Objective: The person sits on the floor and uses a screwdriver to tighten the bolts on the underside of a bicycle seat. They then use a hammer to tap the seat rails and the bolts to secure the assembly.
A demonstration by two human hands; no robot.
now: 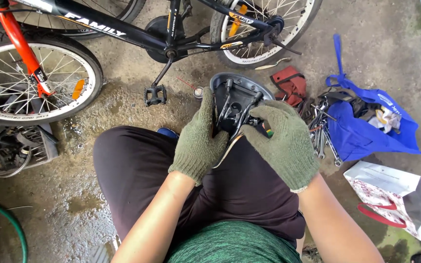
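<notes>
Both my hands wear green knit gloves. My left hand grips the left edge of an upturned black bicycle saddle, whose metal rails and clamp face up. My right hand holds the saddle's right side at the clamp, fingers curled around it. The saddle rests over my lap, above my dark trousers. What my right fingers pinch at the clamp is hidden.
A black bicycle with a pedal stands ahead, a red-forked wheel at left. Several wrenches lie beside a blue bag, a red pouch and a paper bag. The concrete floor is wet.
</notes>
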